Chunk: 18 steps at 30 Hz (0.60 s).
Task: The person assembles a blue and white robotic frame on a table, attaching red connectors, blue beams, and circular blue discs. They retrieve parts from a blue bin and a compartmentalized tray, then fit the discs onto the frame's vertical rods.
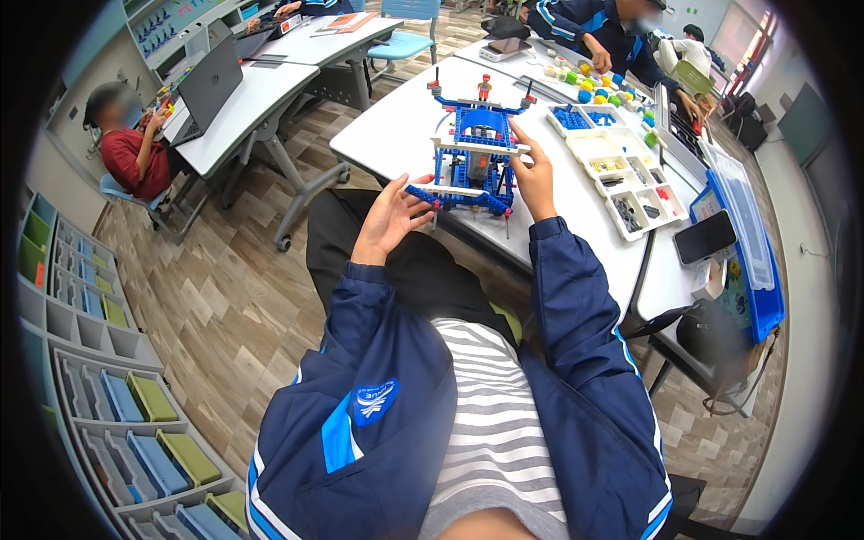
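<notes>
A blue and white building-brick model (479, 168) stands upright at the near edge of the white table, with a small red toy figure (485, 87) on its top. My left hand (389, 220) grips the model's lower left corner, thumb and fingers around the end of a blue beam. On the other side, my right hand (537, 176) holds the model's right side, its fingers reaching up along the frame. Some of the right fingers are hidden behind the model. Grey parts sit inside the frame.
Right of the model lies a white sorting tray (601, 149) with several compartments of small parts. Colourful bricks (589, 85) are spread beyond it, where another person's hand (598, 56) reaches in. A black phone (706, 238) and a blue bin (766, 301) are at the right.
</notes>
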{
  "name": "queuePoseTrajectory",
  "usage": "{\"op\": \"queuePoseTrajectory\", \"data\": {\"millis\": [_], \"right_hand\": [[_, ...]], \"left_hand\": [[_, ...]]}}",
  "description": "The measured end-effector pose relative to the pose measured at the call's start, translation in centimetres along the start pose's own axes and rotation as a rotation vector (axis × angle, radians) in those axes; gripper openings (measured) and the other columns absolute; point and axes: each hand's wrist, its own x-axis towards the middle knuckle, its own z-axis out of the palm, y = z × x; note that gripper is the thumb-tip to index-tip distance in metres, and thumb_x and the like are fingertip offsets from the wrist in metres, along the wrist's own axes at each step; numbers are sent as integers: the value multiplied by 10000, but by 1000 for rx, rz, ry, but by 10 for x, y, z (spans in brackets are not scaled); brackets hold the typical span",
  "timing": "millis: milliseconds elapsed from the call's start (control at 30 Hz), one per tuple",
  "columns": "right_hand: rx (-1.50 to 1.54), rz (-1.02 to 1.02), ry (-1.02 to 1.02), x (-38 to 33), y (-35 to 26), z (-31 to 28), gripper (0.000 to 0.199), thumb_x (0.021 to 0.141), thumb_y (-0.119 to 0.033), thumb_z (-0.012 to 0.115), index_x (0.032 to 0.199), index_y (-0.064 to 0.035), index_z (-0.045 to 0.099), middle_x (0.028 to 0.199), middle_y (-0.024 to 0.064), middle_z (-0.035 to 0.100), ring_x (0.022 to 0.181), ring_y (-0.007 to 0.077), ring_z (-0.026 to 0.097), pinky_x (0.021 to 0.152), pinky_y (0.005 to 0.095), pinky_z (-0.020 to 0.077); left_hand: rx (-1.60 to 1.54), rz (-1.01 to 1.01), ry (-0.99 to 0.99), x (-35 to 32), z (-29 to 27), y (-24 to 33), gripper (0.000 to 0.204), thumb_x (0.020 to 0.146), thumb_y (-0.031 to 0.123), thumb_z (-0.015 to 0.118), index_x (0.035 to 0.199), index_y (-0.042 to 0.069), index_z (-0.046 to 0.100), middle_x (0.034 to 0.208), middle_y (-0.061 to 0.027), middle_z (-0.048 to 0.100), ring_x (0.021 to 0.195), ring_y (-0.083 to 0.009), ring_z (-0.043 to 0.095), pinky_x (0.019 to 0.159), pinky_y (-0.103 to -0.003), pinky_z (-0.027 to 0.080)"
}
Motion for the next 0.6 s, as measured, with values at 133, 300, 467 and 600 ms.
{"op": "queuePoseTrajectory", "data": {"millis": [133, 300, 467, 600], "right_hand": [[83, 111, -54, 0, 5, -5, 558, 871, -59, 615, 1401, -233, 603, 1096, 94, 627, 783, 110, 673, 573, 218, 543], [97, 107, -58, -1, 4, -7, 566, 867, -58, 626, 1408, -222, 596, 1088, 99, 646, 848, 119, 669, 682, 239, 563], [-7, 39, -54, 0, 4, -8, 557, 864, -68, 637, 1401, -208, 602, 1156, 98, 684, 985, 125, 638, 855, 295, 556], [-5, 61, -61, -1, 3, -8, 544, 865, -87, 645, 1396, -199, 607, 1202, 89, 687, 1002, 129, 635, 864, 301, 547]], "left_hand": [[-60, 5, -40, 1, -4, -7, 632, 984, 485, 589, 1383, -2, 527, 1104, -68, 649, 953, -136, 626, 869, -306, 531], [-68, 27, 34, 3, -1, -11, 614, 959, 521, 626, 1311, 20, 580, 1038, -37, 667, 917, -115, 625, 820, -281, 517], [-12, 49, 153, 4, 12, -13, 570, 921, 561, 665, 1188, 59, 626, 970, -17, 676, 867, -99, 621, 791, -268, 498], [113, 96, 208, 4, 24, -14, 601, 885, 605, 686, 1135, 62, 622, 946, 0, 666, 853, -78, 615, 745, -245, 475]]}}
